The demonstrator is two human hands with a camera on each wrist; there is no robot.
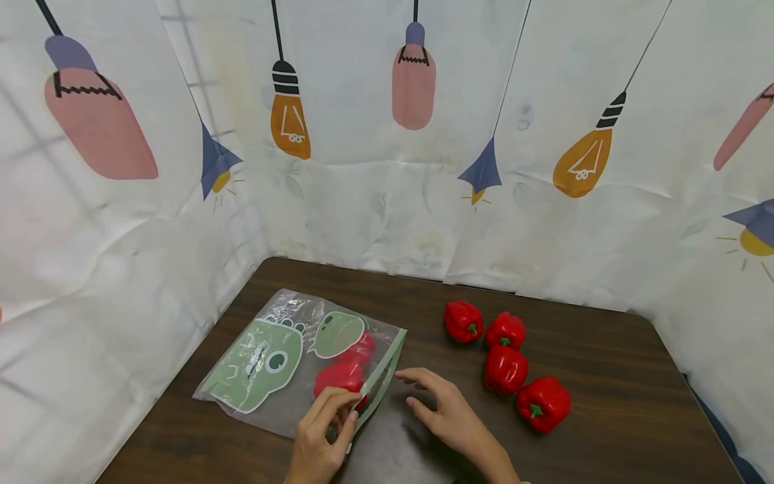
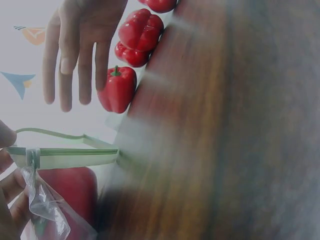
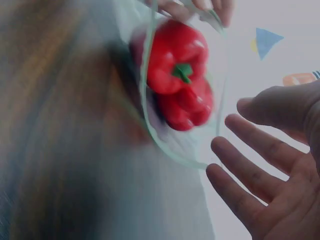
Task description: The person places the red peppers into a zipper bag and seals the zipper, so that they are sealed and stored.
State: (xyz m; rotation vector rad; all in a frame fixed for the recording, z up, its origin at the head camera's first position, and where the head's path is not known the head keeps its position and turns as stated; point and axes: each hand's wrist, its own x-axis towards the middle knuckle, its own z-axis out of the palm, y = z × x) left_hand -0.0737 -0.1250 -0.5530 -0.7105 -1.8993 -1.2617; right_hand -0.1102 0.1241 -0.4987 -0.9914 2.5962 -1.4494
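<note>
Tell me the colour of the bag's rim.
The rim is pale green, clearest in the left wrist view.

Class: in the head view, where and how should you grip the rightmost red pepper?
Grip the pepper by its bulging body: the right hand would likely do best coming from above and spanning near-left to far-right. Those sides look free, while the neighbouring pepper crowds the far-left side. The short green stem faces the person, so it seems a poorer hold.

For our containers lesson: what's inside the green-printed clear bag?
Inside the bag are at least two red peppers, one showing its green stem. In the head view, the left hand and green prints cover parts; anything behind is hidden.
</note>
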